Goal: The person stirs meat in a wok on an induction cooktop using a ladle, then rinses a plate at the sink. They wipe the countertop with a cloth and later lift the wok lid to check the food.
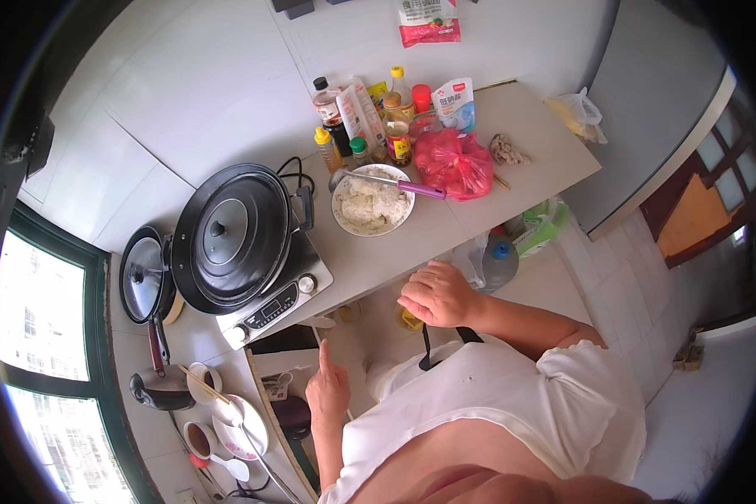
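My left hand (329,385) is raised beside the counter's front edge, its index finger extended and the other fingers folded, touching nothing visible. My right hand (438,293) hangs in front of my white top, bent at the wrist with curled fingers; nothing shows in it. Beyond the hands, a bowl of cooked rice (373,211) stands on the counter with a purple-handled ladle (421,189) across its rim. To its left, a black wok (183,264) with a glass lid (230,252) sits on an induction cooker (290,302). A knotted red plastic bag (457,167) lies right of the bowl.
Sauce bottles (395,129) and a white seasoning pouch (453,104) line the wall. A lidded pan (142,277), a flowered plate (252,435) and cups of dark liquid (200,439) are at the left. Beneath the counter is a large water bottle (499,264).
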`<state>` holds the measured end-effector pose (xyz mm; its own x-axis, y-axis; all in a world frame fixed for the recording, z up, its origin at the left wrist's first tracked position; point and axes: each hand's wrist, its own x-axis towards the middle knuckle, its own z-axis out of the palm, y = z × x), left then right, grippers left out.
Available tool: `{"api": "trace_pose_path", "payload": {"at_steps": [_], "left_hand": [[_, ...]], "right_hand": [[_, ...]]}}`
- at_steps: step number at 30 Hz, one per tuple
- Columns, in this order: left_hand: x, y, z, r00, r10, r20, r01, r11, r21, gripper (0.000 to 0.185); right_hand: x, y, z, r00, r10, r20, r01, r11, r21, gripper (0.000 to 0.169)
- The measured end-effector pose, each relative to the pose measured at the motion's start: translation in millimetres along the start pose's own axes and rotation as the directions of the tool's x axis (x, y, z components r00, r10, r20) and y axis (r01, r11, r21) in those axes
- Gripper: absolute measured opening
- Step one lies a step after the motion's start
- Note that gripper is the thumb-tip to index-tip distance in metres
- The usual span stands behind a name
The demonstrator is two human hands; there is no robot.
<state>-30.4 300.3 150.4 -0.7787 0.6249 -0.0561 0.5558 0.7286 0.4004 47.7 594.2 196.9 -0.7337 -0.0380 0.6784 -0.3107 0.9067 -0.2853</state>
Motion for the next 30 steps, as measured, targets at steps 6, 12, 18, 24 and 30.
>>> {"api": "trace_pose_path", "payload": {"at_steps": [6, 12, 18, 24, 30], "left_hand": [[-52, 59, 67, 0.987, 0.041, -0.155, -0.062, 0.988, -0.139, 0.048], [-119, 83, 87, 0.999, 0.037, 0.007, -0.036, 0.995, -0.09, 0.046], [-227, 105, 72, 0.969, -0.246, 0.032, 0.245, 0.969, 0.044, 0.03], [-343, 173, 42, 0.895, -0.332, -0.299, 0.317, 0.943, -0.1, 0.006], [-439, 213, 72, 0.658, -0.297, -0.692, 0.433, 0.901, 0.024, 0.011]], "right_hand": [[-52, 11, -11, 0.994, -0.11, 0.005, 0.107, 0.977, 0.183, 0.017], [-117, 1, 29, 0.58, -0.033, 0.814, -0.073, 0.993, 0.092, 0.007], [-145, -76, 24, 0.407, -0.313, 0.858, 0.105, 0.949, 0.296, 0.016], [-177, -181, -4, 0.627, -0.612, 0.482, 0.235, 0.739, 0.631, 0.017], [-224, -262, -54, 0.739, -0.637, 0.22, 0.194, 0.514, 0.836, 0.014]]}}
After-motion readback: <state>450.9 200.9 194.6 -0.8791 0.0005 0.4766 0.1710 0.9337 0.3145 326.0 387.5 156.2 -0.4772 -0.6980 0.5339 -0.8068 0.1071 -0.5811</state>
